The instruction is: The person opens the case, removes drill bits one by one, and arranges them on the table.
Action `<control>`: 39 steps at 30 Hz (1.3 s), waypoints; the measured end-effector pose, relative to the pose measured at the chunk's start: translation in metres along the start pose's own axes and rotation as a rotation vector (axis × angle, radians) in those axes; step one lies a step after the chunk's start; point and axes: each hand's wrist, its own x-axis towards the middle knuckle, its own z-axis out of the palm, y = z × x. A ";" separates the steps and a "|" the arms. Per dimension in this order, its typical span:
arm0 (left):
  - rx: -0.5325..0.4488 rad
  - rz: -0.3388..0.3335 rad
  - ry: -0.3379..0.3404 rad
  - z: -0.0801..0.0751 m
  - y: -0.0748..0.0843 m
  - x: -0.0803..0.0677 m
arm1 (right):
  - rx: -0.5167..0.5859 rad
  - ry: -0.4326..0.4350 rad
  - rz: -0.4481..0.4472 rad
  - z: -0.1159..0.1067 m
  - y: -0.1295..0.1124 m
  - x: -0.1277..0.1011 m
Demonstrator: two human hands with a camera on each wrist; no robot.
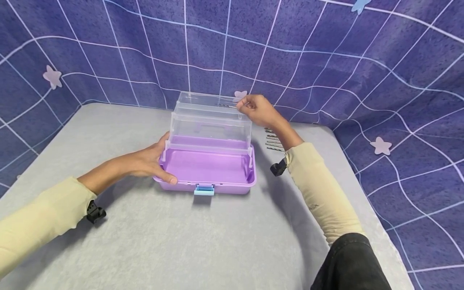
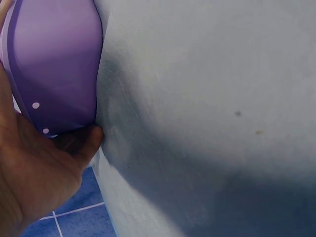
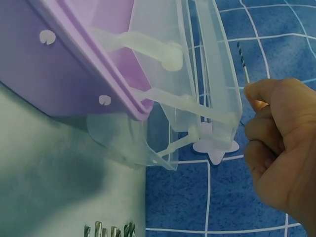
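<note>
I see my left hand (image 1: pixel 150 161) resting against the left end of the purple plastic storage box (image 1: pixel 206 171), palm against the side wall and the thumb hooked over the front rim; the fingers look loosely spread rather than clenched, and the left wrist view shows the palm (image 2: pixel 34 173) pressed to the purple base (image 2: pixel 52 64). My right hand (image 1: pixel 259 110) is raised at the far right corner of the box, fingers curled, pinching a thin dark twist drill bit (image 3: pixel 241 54) between thumb and forefinger just above the topmost tray. In the right wrist view the curled fingers (image 3: pixel 276 143) sit just beside the tray's end wall.

The box stands open in the middle of the grey tabletop (image 1: pixel 181 241), its clear plastic cantilever trays (image 1: pixel 212 121) stepped up and back on translucent arms, the purple bottom compartment bare. A light blue latch (image 1: pixel 204 190) hangs at the front edge. A row of spare metal drill bits (image 1: pixel 273 141) lies on the tabletop just right of the box, near my right forearm. A purple grid-patterned cloth backdrop (image 1: pixel 326 60) surrounds the tabletop.
</note>
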 end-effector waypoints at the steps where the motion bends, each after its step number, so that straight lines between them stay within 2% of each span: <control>1: -0.003 0.001 -0.002 0.000 0.000 0.000 | 0.014 0.011 0.003 -0.001 0.001 -0.001; 7: -0.038 -0.001 -0.011 0.000 -0.002 0.001 | 0.068 0.065 0.008 -0.006 0.005 -0.009; 13: -0.024 0.007 -0.005 0.000 -0.002 0.000 | 0.079 0.091 0.013 -0.009 0.009 -0.019; 20: -0.157 0.062 -0.056 0.002 -0.004 0.001 | 0.085 0.122 0.015 -0.017 0.018 -0.035; 39: -0.202 0.027 -0.046 0.003 -0.004 0.004 | 0.123 0.185 0.092 -0.041 0.053 -0.068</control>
